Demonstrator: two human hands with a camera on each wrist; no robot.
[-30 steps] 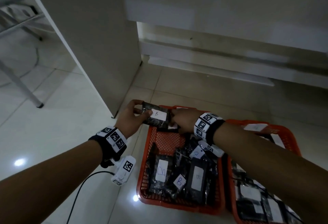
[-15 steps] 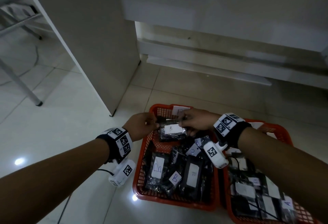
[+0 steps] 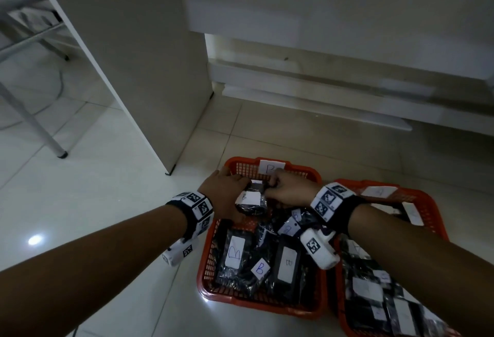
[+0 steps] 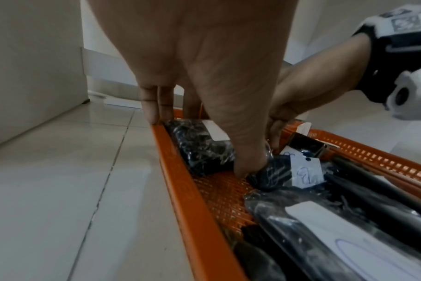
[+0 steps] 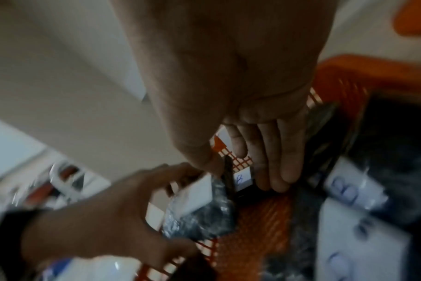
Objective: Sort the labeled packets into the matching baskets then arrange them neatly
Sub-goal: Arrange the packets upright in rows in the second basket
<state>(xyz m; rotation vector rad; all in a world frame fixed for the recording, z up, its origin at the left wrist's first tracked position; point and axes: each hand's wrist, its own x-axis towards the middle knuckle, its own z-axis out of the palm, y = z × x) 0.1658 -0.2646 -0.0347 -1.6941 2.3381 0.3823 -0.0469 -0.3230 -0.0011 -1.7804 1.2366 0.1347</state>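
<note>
The orange basket carrying a paper "B" tag holds several black plastic-wrapped packets with white B labels. In its far left corner lies one such packet, and my left hand grips it, thumb at the near end and fingers at the far end by the rim. The left wrist view shows that packet down on the mesh floor. My right hand pinches a smaller black packet with a B label, upright against the basket's far wall beside the first one.
A second orange basket with a white tag stands to the right, filled with more labelled packets. A white cabinet panel rises at the left rear, and a chair leg stands far left on the tiled floor.
Both hands have come down from above the basket's far edge into its far left corner. The B packet held in the air a second ago now lies on the basket floor.
</note>
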